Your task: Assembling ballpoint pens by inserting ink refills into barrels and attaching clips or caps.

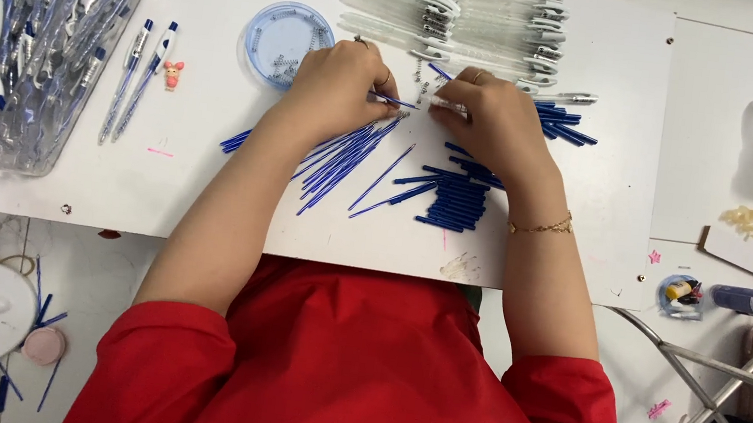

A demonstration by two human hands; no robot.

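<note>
Above the fan of blue refills (pixel 345 156), the left hand (pixel 339 80) pinches a thin blue refill (pixel 398 102) lying crosswise, its tip pointing at the right hand (pixel 500 122). That hand closes on a clear pen barrel (pixel 445 105); knuckles hide both fingertips and the joint between the parts.

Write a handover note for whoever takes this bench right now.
Left hand: pinches a blue refill, tip toward the right hand.
Right hand: holds a clear barrel against that tip.
Loose refills lie under the left hand; short blue tubes are stacked under the right.
Empty barrels are piled at the board's far edge; the round lid holds small parts.
Done: finished pens fill the clear tray, two beside it.
Left: many refills and barrels.
</note>
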